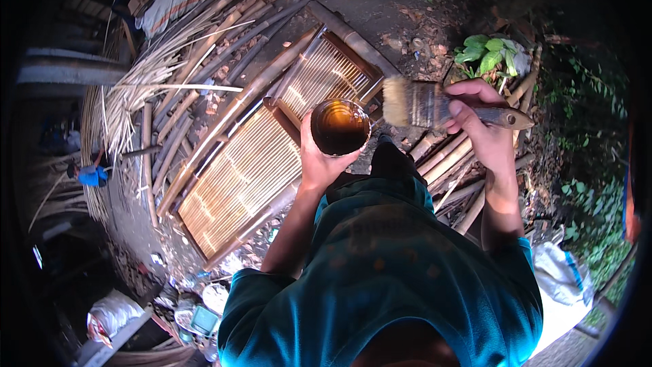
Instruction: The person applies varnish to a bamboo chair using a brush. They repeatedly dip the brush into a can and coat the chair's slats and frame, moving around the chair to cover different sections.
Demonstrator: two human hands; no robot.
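My left hand [324,163] is wrapped round a cup [340,128] of dark amber liquid, held up in front of my chest. In my right hand [481,112] is a wide paintbrush [424,103], gripped by its handle between thumb and fingers. Its pale bristles point left toward the cup, apart from the rim. Below both hands lies a long slatted bamboo panel [238,175] in a brown frame, glossy in places. A crosspiece divides it from a smaller slatted section [329,71] at its far end.
Bamboo poles [217,136] and thin split strips [146,105] are heaped on the left. More poles [448,160] lie on the right, near a green leafy plant [487,54]. Containers [204,319] stand at the lower left. A person in blue [92,175] is at the far left.
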